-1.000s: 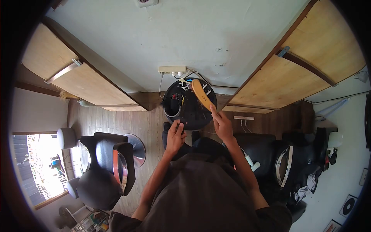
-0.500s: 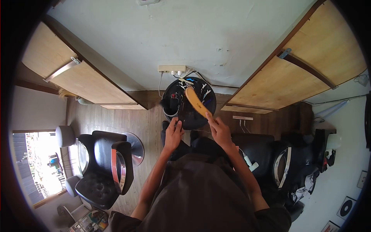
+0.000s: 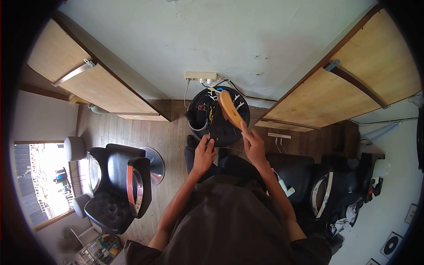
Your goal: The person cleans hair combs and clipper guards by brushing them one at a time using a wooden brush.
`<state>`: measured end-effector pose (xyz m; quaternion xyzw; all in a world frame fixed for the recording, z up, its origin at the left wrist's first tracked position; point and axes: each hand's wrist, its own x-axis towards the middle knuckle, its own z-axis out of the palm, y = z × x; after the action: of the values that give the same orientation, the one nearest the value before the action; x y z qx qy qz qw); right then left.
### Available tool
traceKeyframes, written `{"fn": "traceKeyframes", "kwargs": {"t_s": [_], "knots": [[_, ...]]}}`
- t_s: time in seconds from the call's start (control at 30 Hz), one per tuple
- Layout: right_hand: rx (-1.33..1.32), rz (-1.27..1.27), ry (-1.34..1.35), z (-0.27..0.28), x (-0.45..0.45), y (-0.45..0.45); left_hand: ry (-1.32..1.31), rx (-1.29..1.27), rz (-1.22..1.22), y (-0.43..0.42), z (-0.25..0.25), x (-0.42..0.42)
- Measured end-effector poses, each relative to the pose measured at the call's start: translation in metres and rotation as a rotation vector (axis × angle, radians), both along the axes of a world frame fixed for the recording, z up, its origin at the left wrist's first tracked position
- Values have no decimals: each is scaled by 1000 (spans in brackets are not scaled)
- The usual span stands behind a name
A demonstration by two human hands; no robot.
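1. Here's the wooden brush (image 3: 230, 110), curved and yellow-brown, tilted over the round black surface (image 3: 226, 139), with dark lettering on its back and its reddish-brown bristle side turned toward the left.
2. Right hand (image 3: 255, 148) has it by the near end, fingers closed around the handle, the broad part reaching out toward the far rim.
3. Over to the left hand (image 3: 204, 154), at the near edge of the surface: fingers curled in, a small dark thing showing at the tips, too small to name; whether they grip it, I cannot tell.
4. Around the brush on the surface, white clips (image 3: 239, 105) lie toward the far right side, and a dark container (image 3: 198, 126) with a pale rim sits at the left.
5. Just beyond, a cream power strip (image 3: 201, 76) runs along the wall, white plugs in it and cords trailing off.
6. Out wide, a black padded chair (image 3: 108, 207) stands on the left, its round metal base beside it; on the right, a white item (image 3: 285, 187) lies on a dark seat (image 3: 289, 168), close by the right forearm.
7. Large wooden panels (image 3: 349, 88) flank the wall on both sides.
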<state>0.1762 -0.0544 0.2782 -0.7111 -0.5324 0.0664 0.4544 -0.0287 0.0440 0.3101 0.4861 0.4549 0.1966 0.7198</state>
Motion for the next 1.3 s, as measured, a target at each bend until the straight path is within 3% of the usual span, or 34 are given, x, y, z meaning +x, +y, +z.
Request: {"fn": "traceKeyframes", "kwargs": {"t_s": [0.33, 0.57, 0.63, 0.7, 0.77, 0.83, 0.9, 1.03, 1.1, 1.2, 1.3], "knots": [[-128, 69, 41, -16, -14, -21, -17, -253, 122, 1, 20, -9], [-214, 163, 133, -24, -18, -49, -108, -384, 238, 11, -13, -32], [-230, 145, 154, -29, -16, -55, -38, -103, 369, 18, -36, -34], [-286, 81, 136, -33, -14, -62, -27, -110, 345, 34, -54, -51], [-271, 57, 149, -36, -12, -66, -19, 111, 426, 50, -91, -63], [-255, 33, 158, -35, -14, -68, 10, 86, 411, 68, -109, -80], [-257, -20, 139, -34, -18, -66, 182, 233, 294, 89, -125, -86], [-377, -88, 161, -41, -40, -70, 199, 313, 262, 128, -179, -90], [-472, -153, 297, -47, -60, -67, 296, 338, 220, 145, -203, -88], [-399, -245, 307, -84, -97, -72, 443, 468, 152, 164, -231, -76], [-625, -369, 438, -111, -132, -85, 476, 608, 49, 164, -277, -81]]}}
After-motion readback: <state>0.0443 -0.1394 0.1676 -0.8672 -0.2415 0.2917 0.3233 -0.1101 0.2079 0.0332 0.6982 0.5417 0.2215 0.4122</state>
